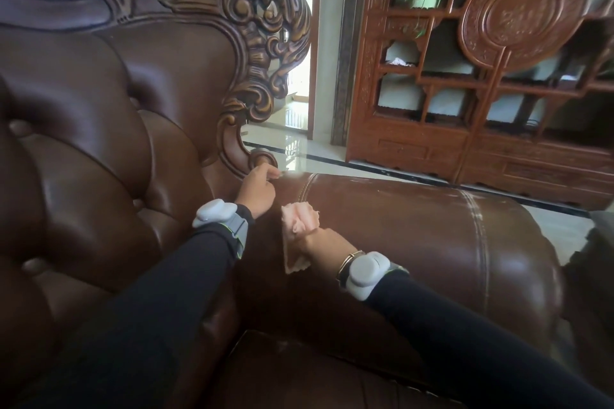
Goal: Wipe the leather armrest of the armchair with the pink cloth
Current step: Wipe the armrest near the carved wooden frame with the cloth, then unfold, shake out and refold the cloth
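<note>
The brown leather armrest [432,229] of the armchair runs across the middle, with pale scuff marks along its top and seams. My right hand [327,242] grips the crumpled pink cloth [299,226] and presses it against the inner side of the armrest near its back end. My left hand [257,189] rests curled against the armrest's rear, just under the carved wooden scroll [262,156], with its fingers closed and nothing visible in them.
The tufted leather backrest [99,126] with its carved wooden frame [259,26] fills the left. The seat cushion [315,375] lies below. A carved wooden display cabinet [481,76] stands beyond the glossy tiled floor [299,146], beside an open doorway.
</note>
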Available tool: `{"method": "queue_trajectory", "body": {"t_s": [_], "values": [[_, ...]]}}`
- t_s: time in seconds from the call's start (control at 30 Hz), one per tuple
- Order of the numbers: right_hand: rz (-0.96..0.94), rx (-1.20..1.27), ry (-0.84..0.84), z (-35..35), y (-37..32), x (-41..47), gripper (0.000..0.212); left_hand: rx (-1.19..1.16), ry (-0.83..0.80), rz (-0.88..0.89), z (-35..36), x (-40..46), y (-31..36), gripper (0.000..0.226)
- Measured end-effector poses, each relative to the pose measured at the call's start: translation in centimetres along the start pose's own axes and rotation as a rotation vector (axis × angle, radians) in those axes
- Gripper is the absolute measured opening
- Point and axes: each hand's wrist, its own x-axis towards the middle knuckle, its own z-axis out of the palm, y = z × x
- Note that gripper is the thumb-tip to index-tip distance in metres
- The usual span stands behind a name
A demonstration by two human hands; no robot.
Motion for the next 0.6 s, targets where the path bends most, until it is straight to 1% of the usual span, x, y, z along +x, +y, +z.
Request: {"method": "queue_trajectory", "body": {"t_s": [0.1,0.27,0.33,0.4,0.47,0.5,0.53,0.6], "values": [[0.1,0.047,-0.024,-0.3,0.9,-1.9,0.01,0.004,-0.012,0.004,-0.1,-0.4,0.3,0.043],[0.047,0.107,-0.023,-0.7,2.8,-4.6,0.011,0.001,-0.064,0.017,0.1,-0.6,1.7,0.039],[0.027,0.103,0.03,-1.8,2.5,-4.9,0.014,0.013,-0.083,0.054,0.2,-0.4,2.8,0.034],[0.005,0.112,0.132,-3.0,2.3,-4.9,0.017,0.019,-0.093,0.08,0.1,-0.2,3.9,0.029],[-0.005,0.128,0.333,-4.9,2.3,-5.0,0.033,0.017,-0.104,0.09,0.1,0.3,5.2,0.022],[-0.006,0.134,0.442,-5.9,2.5,-5.2,0.037,0.008,-0.102,0.093,0.1,0.5,5.9,0.018],[0.011,0.164,0.524,-7.2,2.7,-5.3,0.037,-0.008,-0.1,0.104,0.1,0.8,6.8,0.016],[0.055,0.194,0.639,-9.7,3.2,-5.0,0.028,-0.034,-0.097,0.109,0.0,1.3,8.4,0.015]]}}
